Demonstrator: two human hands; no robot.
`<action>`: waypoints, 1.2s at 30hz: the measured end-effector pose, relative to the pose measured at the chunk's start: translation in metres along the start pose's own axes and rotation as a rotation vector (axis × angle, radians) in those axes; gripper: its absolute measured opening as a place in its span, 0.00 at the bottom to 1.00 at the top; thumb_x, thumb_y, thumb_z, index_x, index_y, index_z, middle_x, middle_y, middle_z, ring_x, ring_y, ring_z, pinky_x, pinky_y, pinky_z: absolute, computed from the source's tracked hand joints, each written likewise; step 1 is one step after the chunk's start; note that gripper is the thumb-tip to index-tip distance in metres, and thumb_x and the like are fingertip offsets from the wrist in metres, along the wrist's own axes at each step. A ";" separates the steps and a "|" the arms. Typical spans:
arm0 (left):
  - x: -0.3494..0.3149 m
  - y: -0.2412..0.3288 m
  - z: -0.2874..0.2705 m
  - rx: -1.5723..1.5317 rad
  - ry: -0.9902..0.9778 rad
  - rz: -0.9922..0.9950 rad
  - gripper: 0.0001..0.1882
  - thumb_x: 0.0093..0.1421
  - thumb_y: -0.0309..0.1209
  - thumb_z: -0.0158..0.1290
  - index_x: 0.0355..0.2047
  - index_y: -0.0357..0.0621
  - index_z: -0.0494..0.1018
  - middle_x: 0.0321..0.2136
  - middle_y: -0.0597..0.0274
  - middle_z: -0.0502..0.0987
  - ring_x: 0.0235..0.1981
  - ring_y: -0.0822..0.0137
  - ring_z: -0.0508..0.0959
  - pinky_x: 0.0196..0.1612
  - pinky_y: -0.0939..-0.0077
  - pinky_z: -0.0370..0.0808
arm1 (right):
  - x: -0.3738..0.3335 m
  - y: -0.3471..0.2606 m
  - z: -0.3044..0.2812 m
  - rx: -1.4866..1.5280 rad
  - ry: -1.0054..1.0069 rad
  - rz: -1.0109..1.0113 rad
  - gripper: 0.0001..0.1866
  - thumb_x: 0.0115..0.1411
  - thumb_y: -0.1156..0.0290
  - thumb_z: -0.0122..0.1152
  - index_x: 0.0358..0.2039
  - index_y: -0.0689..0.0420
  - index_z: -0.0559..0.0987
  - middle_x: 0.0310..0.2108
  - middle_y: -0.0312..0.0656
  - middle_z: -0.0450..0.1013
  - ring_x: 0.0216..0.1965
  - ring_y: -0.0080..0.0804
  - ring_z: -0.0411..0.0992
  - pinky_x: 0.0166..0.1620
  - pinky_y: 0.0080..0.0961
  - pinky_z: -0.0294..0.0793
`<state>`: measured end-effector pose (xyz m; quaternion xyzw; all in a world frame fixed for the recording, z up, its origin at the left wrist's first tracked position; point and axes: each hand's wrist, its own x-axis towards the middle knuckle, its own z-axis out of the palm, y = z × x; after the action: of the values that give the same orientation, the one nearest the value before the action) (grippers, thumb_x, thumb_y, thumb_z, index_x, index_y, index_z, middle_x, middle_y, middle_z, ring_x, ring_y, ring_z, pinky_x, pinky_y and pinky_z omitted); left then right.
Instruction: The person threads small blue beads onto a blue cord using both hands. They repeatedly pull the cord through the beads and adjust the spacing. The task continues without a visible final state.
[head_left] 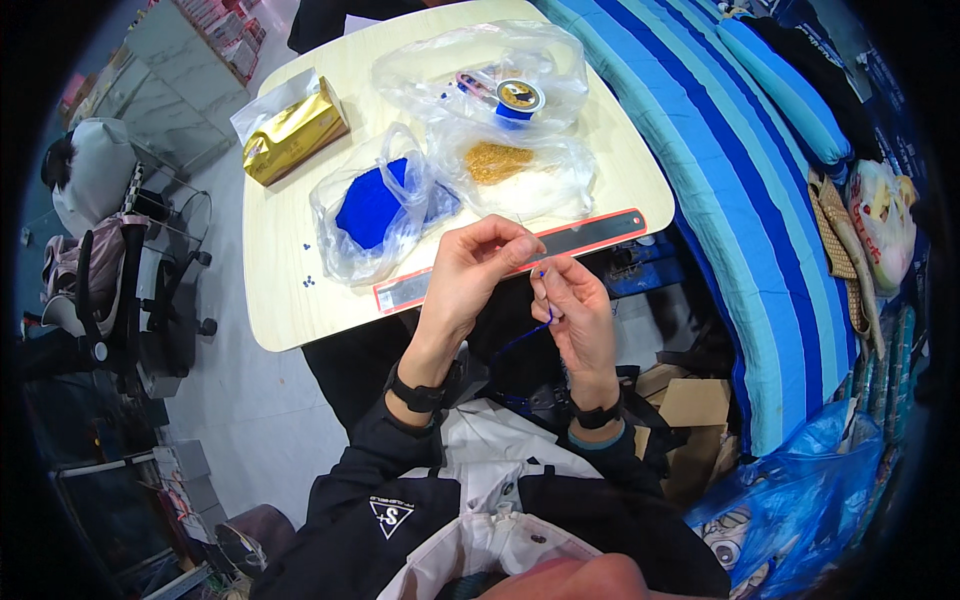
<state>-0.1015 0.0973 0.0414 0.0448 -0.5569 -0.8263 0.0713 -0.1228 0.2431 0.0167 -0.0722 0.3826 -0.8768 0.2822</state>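
Over the table's front edge, both hands are close together with their fingertips pinched. My left hand is closed, thumb against index finger; whatever it pinches is too fine to make out. Slightly nearer and to the right, my right hand grips a thin strand of blue beads. A bit of blue shows at its fingertips, and the strand trails down to the left over my dark clothing. Behind the hands a dark ruler with red edges lies slanted along the table, partly covered by my left hand.
On the pale table are a plastic bag of blue beads, a bag with gold beads, a clear bag with a round spool, and a gold tissue box. A striped blue bed borders the right.
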 end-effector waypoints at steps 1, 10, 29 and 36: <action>0.000 -0.001 -0.002 -0.004 -0.009 0.012 0.05 0.57 0.25 0.55 0.31 0.34 0.74 0.28 0.61 0.77 0.32 0.75 0.77 0.38 0.83 0.74 | -0.001 -0.001 0.002 0.019 0.000 0.013 0.07 0.64 0.72 0.51 0.36 0.63 0.74 0.26 0.34 0.67 0.21 0.12 0.57 0.25 0.11 0.58; -0.011 -0.001 -0.009 0.001 0.002 0.060 0.03 0.57 0.22 0.54 0.27 0.35 0.72 0.25 0.63 0.75 0.26 0.77 0.74 0.32 0.84 0.70 | 0.000 0.011 0.011 -0.173 -0.033 0.003 0.07 0.62 0.71 0.54 0.34 0.62 0.74 0.28 0.33 0.69 0.25 0.12 0.61 0.29 0.10 0.60; -0.061 0.081 -0.053 -0.131 0.211 0.559 0.08 0.66 0.31 0.44 0.30 0.41 0.64 0.27 0.62 0.69 0.26 0.76 0.70 0.32 0.78 0.76 | -0.043 -0.001 0.022 -0.601 -0.407 0.242 0.07 0.63 0.71 0.53 0.31 0.60 0.74 0.25 0.30 0.69 0.24 0.10 0.59 0.27 0.09 0.58; -0.091 0.140 -0.114 -0.187 0.157 0.872 0.04 0.62 0.23 0.47 0.31 0.37 0.71 0.31 0.59 0.71 0.26 0.77 0.67 0.30 0.85 0.68 | -0.069 -0.072 -0.022 -0.949 -0.328 0.034 0.09 0.62 0.69 0.54 0.27 0.60 0.74 0.25 0.31 0.70 0.26 0.11 0.62 0.29 0.11 0.61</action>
<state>0.0150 -0.0435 0.1282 -0.1382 -0.4397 -0.7599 0.4583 -0.1049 0.3349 0.0587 -0.3231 0.6909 -0.5786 0.2889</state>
